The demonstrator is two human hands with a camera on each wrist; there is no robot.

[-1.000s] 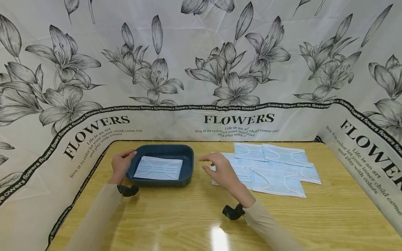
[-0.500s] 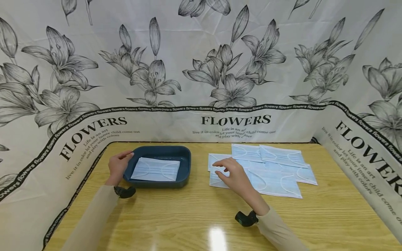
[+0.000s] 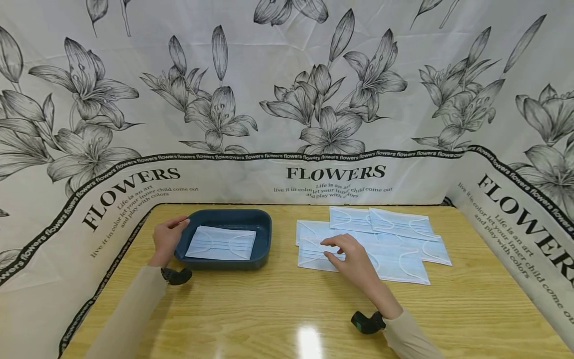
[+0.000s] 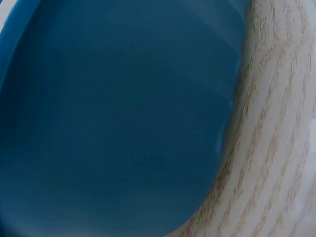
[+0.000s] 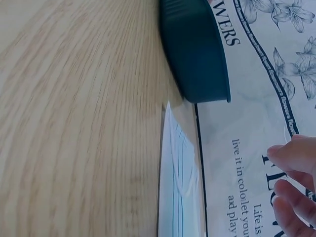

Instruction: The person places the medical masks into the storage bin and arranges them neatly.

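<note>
The left sleeve [image 3: 132, 311] and right sleeve [image 3: 410, 335] are plain beige, running down the forearms to the wrists. Beyond the cuffs, the left hand [image 3: 167, 239] and right hand [image 3: 354, 259] are bare. Each wrist wears a rounded black camera: the left wrist camera [image 3: 178, 276] and the right wrist camera [image 3: 368, 323], which shows a small greenish patch.

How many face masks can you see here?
7 visible: one mask in the tray; on the table, a back-left one, back-right one, middle-left one, front-left one, front-right one and far-right one. Overlaps may hide more.
</note>
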